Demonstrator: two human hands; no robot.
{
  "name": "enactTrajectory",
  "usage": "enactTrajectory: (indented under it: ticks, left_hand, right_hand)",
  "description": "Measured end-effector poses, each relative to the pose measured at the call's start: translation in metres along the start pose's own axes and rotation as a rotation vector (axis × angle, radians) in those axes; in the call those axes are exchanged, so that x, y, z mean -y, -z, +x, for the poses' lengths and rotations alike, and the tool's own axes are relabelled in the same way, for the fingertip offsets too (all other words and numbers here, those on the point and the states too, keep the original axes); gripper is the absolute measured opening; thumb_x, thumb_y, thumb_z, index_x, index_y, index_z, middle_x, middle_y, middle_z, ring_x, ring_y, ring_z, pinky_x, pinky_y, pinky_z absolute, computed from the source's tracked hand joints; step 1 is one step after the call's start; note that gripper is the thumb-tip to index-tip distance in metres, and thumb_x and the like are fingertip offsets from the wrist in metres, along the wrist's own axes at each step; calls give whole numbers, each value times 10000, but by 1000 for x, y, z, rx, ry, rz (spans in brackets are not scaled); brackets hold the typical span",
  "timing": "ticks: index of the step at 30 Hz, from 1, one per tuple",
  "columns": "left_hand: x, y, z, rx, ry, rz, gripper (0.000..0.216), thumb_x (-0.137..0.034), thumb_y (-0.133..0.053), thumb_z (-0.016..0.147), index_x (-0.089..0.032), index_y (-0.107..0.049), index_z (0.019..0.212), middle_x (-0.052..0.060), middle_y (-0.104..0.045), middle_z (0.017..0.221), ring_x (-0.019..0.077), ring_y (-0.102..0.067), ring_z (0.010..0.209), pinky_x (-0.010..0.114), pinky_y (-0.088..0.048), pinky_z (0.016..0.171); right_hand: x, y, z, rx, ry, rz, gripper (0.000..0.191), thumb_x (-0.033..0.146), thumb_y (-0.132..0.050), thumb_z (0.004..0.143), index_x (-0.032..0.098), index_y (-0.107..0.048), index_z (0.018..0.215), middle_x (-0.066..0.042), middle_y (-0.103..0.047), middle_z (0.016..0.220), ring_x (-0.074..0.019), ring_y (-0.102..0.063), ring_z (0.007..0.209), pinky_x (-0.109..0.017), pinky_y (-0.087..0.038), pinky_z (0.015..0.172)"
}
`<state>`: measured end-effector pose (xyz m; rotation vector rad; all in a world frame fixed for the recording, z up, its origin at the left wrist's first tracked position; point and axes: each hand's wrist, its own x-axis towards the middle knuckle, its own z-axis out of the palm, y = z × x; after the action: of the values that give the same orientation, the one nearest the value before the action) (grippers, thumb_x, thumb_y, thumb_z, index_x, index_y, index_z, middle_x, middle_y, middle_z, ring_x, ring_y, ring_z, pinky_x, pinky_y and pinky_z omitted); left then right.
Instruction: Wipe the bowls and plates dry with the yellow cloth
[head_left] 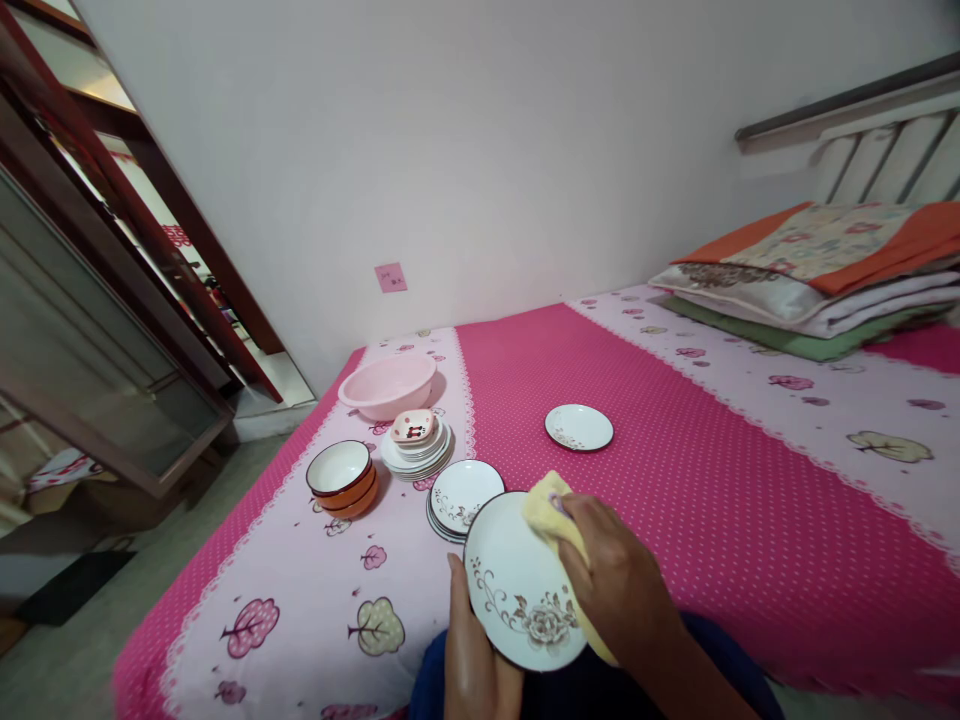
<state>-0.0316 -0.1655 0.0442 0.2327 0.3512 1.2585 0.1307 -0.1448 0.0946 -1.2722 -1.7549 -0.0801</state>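
Observation:
My left hand (474,655) grips a white plate (510,570) by its left and lower edge, over my lap. Brown flowers and scrolls decorate the plate, and its rim is dark. In my right hand (619,570) a yellow cloth (546,505) is bunched, pressed against the plate's upper right part. Just beyond the held plate lies a stack of similar plates (466,490). A single plate (579,427) of the same pattern rests apart on the pink bedspread. The left fingers under the plate are hidden.
Orange bowls (341,478) stand stacked on the left, beside a pile of white plates (420,460) topped by a small dish (413,427). Behind them sits a pink basin (388,385). Folded bedding (810,270) lies at the far right. The bed's left edge (225,540) drops to the floor.

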Motion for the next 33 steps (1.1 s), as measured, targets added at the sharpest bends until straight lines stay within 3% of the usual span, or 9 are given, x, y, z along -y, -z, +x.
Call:
enactTrajectory:
  ticks: [9,12,16,19,23,26,30,33]
  left_hand:
    - [-1,3,-1,24,-50,-38,498,-527,-454,1036,-214,-713,1325,128,-662,1422,295,-537,1411,406,-318,1252]
    - [-4,0,-1,-1,-81,-74,444,-458,-462,1051,-196,-766,1240,129,-750,1284,265,-675,1242,386,-407,1192]
    - [-11,-8,2,-134,-77,-66,374,-232,-459,1048,-134,-819,1041,118,-811,997,206,-763,903,329,-577,950]
    - [-18,-13,3,-133,-24,-52,407,-262,-464,1044,-102,-823,940,117,-806,888,200,-757,796,330,-587,914]
    - [-25,-12,2,26,97,13,542,-514,-458,1034,-101,-773,1191,172,-784,1164,317,-711,1148,469,-446,1151]
    - [-28,-8,0,78,73,48,577,-575,-430,1029,-157,-738,1280,143,-735,1307,327,-577,1365,485,-336,1231]
    - [-31,-6,-3,-4,12,71,532,-564,-445,1029,-199,-744,1274,115,-720,1339,301,-551,1396,476,-303,1248]
    - [-32,-9,-5,-20,-22,102,564,-605,-427,1021,-211,-760,1250,124,-742,1295,304,-578,1369,487,-301,1246]
  right_hand:
    - [36,-24,1,140,83,273,522,6,-453,812,171,-620,1277,-123,-740,1191,-272,-676,1086,-460,-578,963]
    - [46,-23,0,237,99,370,548,-2,-454,786,189,-652,1261,-107,-743,1207,-258,-663,1113,-438,-562,993]
    - [45,-18,-5,394,88,454,480,7,-468,802,215,-692,1172,-70,-760,1111,-230,-677,1059,-384,-575,957]
    - [35,-14,-14,390,179,477,430,45,-458,877,218,-661,1214,-74,-755,1148,-218,-682,1105,-381,-567,998]
    - [27,5,-22,527,210,450,405,75,-506,912,261,-652,1241,-30,-761,1186,-184,-697,1144,-329,-554,1040]
    - [19,31,-21,635,169,379,398,86,-583,876,328,-686,1175,31,-771,1156,-177,-726,1090,-297,-587,987]
    - [-13,63,-16,537,200,271,366,146,-567,914,358,-686,1188,43,-796,1100,-189,-758,1012,-283,-628,875]
    - [-43,76,-14,398,98,132,259,325,-575,971,334,-708,1193,-5,-808,1095,-229,-775,959,-309,-643,792]
